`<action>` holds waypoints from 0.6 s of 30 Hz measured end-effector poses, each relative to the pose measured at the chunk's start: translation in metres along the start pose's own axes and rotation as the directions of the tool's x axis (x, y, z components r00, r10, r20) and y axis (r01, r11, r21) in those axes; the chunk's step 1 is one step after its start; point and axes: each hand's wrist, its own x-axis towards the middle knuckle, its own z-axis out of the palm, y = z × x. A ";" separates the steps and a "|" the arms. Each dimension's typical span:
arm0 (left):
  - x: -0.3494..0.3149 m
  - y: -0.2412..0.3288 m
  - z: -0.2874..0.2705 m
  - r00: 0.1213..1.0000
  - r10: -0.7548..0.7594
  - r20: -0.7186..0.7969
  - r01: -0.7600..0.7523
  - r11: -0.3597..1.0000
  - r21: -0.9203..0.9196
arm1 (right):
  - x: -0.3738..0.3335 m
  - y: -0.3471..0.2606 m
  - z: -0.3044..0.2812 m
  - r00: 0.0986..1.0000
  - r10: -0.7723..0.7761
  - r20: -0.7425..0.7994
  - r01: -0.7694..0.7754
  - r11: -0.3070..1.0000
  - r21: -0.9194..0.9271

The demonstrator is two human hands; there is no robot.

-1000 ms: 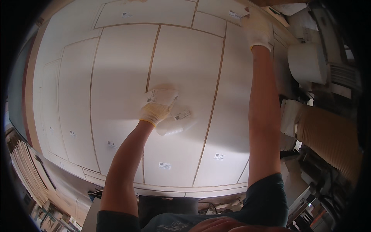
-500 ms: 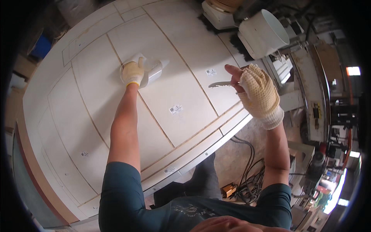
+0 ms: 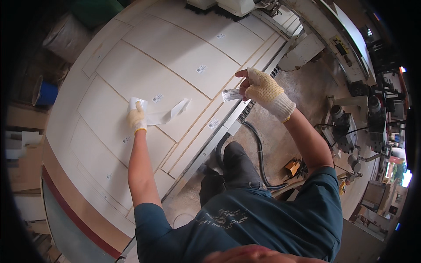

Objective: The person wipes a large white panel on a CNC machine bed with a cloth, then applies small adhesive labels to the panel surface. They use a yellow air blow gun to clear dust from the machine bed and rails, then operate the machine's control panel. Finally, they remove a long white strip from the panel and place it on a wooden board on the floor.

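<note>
Far left: blue container (image 3: 46, 93). Left hand (image 3: 137, 117) (knit glove) has fingers curled around white label roll (image 3: 139, 104), on grooved white surface (image 3: 175, 48); loose strip (image 3: 169, 115) trails rightward from it. Stuck label (image 3: 201, 69) sits farther right on a panel. Then a printed label (image 3: 231, 95), pinched in right hand's (image 3: 265, 91) nearly closed fingers, raised above surface edge.

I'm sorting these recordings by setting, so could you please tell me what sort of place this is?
Probably a panel-cutting workshop: there is a large grooved white sheet, black brushes over it, and a black hose alongside.
</note>
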 end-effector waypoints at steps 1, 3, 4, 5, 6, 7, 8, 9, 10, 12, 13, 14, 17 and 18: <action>-0.001 -0.004 0.003 0.999 -0.026 0.021 0.024 0.993 0.116 | -0.001 0.001 0.001 0.999 -0.034 -0.014 0.034 0.999 0.040; -0.008 -0.010 0.012 0.999 0.039 -0.016 -0.037 0.988 0.151 | 0.000 0.011 0.004 0.996 -0.086 -0.022 0.087 0.993 0.082; -0.010 -0.011 0.015 0.998 0.053 -0.038 -0.045 0.981 0.187 | 0.005 0.018 0.005 0.997 -0.074 -0.010 0.075 0.990 0.116; -0.015 -0.010 0.021 0.999 -0.038 0.009 0.035 0.971 0.238 | 0.010 0.027 0.007 0.999 -0.044 0.005 0.043 0.990 0.131; -0.018 -0.010 0.024 0.992 0.081 -0.095 -0.063 0.982 0.178 | 0.016 0.037 0.010 0.996 -0.088 0.032 0.082 0.983 0.162; -0.022 -0.010 0.028 0.955 0.203 -0.215 -0.176 0.974 0.140 | 0.027 0.047 0.019 0.998 -0.053 0.034 0.044 0.974 0.221; -0.026 -0.008 0.034 0.913 0.297 -0.281 -0.273 0.954 0.120 | 0.037 0.059 0.028 0.999 -0.038 0.036 0.027 0.964 0.263; -0.027 -0.011 0.036 0.901 0.361 -0.242 -0.343 0.933 0.114 | 0.048 0.071 0.044 0.997 0.023 0.067 -0.042 0.954 0.296; -0.028 -0.010 0.042 0.916 0.334 -0.225 -0.314 0.942 0.120 | 0.057 0.085 0.062 0.991 0.086 0.107 -0.113 0.955 0.273; -0.027 -0.013 0.048 0.924 0.293 -0.245 -0.261 0.953 0.155 | 0.068 0.107 0.100 0.979 0.074 0.190 -0.121 0.960 0.252; -0.027 -0.015 0.051 0.954 0.215 -0.209 -0.185 0.970 0.156 | 0.071 0.114 0.116 0.971 0.043 0.237 -0.115 0.947 0.301; -0.025 -0.015 0.052 0.975 0.155 -0.159 -0.127 0.977 0.171 | 0.063 0.119 0.136 0.961 0.067 0.270 -0.157 0.932 0.326; -0.024 -0.013 0.050 0.973 0.159 -0.165 -0.128 0.974 0.186 | 0.027 0.119 0.173 0.935 0.063 0.350 -0.232 0.854 0.466; -0.024 -0.011 0.047 0.965 0.189 -0.179 -0.157 0.971 0.180 | 0.008 0.117 0.179 0.934 0.024 0.355 -0.206 0.852 0.482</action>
